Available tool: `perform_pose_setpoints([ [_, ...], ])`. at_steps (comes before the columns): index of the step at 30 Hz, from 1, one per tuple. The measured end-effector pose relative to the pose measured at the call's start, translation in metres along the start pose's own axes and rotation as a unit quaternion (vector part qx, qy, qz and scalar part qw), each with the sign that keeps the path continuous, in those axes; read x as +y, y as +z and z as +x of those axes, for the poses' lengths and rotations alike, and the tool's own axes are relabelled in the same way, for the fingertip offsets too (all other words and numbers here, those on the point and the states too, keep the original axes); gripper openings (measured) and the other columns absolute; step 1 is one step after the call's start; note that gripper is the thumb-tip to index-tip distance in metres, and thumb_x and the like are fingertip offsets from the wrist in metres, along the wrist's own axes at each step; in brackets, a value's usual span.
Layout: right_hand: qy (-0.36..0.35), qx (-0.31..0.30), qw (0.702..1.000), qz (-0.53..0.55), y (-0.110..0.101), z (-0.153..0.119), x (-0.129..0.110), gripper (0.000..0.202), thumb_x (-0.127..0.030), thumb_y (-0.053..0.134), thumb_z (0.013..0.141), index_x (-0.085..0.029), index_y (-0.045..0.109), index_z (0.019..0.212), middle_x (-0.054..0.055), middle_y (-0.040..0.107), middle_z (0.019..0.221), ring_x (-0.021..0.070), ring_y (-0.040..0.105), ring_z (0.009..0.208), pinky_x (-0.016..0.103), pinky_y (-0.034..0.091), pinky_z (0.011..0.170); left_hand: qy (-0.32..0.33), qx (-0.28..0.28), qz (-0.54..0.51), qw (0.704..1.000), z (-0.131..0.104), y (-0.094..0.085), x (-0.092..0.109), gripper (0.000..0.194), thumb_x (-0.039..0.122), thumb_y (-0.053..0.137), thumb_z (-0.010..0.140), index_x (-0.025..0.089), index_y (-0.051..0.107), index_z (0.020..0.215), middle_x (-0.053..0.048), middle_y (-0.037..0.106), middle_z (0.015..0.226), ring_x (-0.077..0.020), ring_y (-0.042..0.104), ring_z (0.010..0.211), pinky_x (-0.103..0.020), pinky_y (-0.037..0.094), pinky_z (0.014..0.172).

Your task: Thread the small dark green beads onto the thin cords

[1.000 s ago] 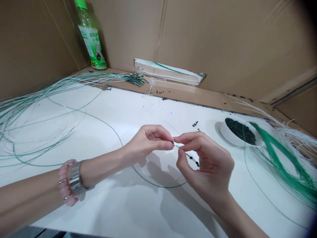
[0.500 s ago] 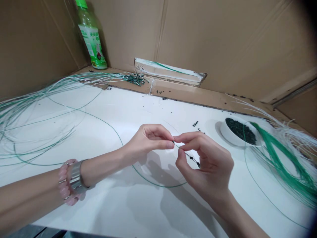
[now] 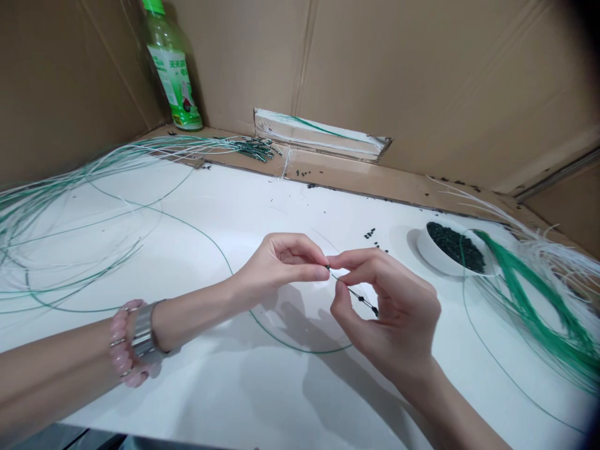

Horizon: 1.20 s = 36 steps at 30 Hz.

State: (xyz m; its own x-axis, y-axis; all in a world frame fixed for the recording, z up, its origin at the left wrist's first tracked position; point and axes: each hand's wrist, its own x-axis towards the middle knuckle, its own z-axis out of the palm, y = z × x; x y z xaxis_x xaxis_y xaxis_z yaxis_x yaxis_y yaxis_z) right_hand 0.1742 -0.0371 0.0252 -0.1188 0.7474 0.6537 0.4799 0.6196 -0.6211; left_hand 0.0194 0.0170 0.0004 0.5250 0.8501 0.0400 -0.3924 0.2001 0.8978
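Note:
Thumb and forefinger of my left hand (image 3: 285, 265) pinch a small dark bead (image 3: 327, 267) above the white table. My right hand (image 3: 389, 306) is closed on a thin green cord, its fingertips almost meeting the left ones. A few black beads (image 3: 361, 299) sit on the cord beneath the right fingers, spaced apart. One green cord (image 3: 300, 349) loops under both hands and runs off to the left. The right palm hides part of the beaded length.
A white bowl (image 3: 424, 247) of dark beads stands at right, beside a bundle of green cords (image 3: 534, 294) and white cords (image 3: 553, 250). Beaded strands (image 3: 257, 149) lie at the back left near a green bottle (image 3: 175, 81). Cardboard walls (image 3: 398, 69) surround the table (image 3: 225, 400).
Hardly anything differs. My right hand has shifted very slightly left, and the pinch of both hands stays the same.

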Motion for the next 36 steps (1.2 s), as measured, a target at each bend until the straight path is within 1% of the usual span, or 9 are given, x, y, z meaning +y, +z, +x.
perform_pose_setpoints([
  [3, 0.006, -0.003, 1.000, 0.001, 0.0007, -0.0003, 0.0009, 0.022, 0.001, 0.058, 0.065, -0.020, 0.055, 0.069, 0.002, 0.066, 0.084, 0.0150, 0.064, 0.075, 0.030, 0.053, 0.066, 0.003, 0.005, 0.005, 1.000, 0.0005, 0.0000, 0.0004, 0.011, 0.011, 0.078, 0.062, 0.020, 0.071, 0.065, 0.004, 0.069, 0.068, -0.0064, 0.063, 0.065, -0.016, 0.051, 0.065],
  [9, -0.003, -0.001, 1.000, 0.000, 0.0009, 0.0012, 0.0007, 0.020, 0.002, 0.058, 0.065, -0.018, 0.055, 0.068, 0.003, 0.066, 0.081, 0.0137, 0.064, 0.073, 0.028, 0.052, 0.066, 0.009, 0.005, 0.018, 1.000, 0.0015, -0.0012, 0.0005, 0.011, 0.010, 0.078, 0.063, 0.019, 0.071, 0.066, 0.003, 0.069, 0.070, -0.0066, 0.064, 0.066, -0.015, 0.051, 0.066],
  [17, 0.008, -0.020, 1.000, 0.000, -0.0012, 0.0029, 0.0006, 0.018, 0.001, 0.057, 0.065, -0.017, 0.055, 0.067, 0.002, 0.065, 0.082, 0.0131, 0.063, 0.073, 0.027, 0.051, 0.065, 0.012, 0.012, 0.032, 0.999, 0.0019, -0.0002, 0.0020, 0.010, 0.012, 0.078, 0.062, 0.016, 0.070, 0.065, 0.002, 0.068, 0.068, -0.0069, 0.063, 0.065, -0.017, 0.052, 0.066],
  [27, 0.012, -0.018, 1.000, 0.004, -0.0025, 0.0022, -0.0003, 0.019, 0.002, 0.058, 0.064, -0.016, 0.055, 0.067, 0.003, 0.065, 0.082, 0.0131, 0.063, 0.074, 0.026, 0.051, 0.063, 0.014, 0.003, 0.033, 0.999, 0.0011, -0.0009, 0.0012, 0.009, 0.014, 0.078, 0.064, 0.018, 0.071, 0.067, 0.003, 0.069, 0.069, -0.0055, 0.063, 0.065, -0.015, 0.051, 0.065],
  [36, 0.015, -0.010, 1.000, 0.008, -0.0019, 0.0023, -0.0008, 0.019, 0.002, 0.057, 0.064, -0.017, 0.056, 0.068, 0.003, 0.065, 0.081, 0.0132, 0.063, 0.073, 0.026, 0.052, 0.062, 0.013, -0.002, 0.028, 1.000, 0.0011, -0.0013, 0.0015, 0.009, 0.015, 0.079, 0.063, 0.018, 0.071, 0.067, 0.003, 0.068, 0.070, -0.0063, 0.063, 0.066, -0.017, 0.051, 0.067],
])
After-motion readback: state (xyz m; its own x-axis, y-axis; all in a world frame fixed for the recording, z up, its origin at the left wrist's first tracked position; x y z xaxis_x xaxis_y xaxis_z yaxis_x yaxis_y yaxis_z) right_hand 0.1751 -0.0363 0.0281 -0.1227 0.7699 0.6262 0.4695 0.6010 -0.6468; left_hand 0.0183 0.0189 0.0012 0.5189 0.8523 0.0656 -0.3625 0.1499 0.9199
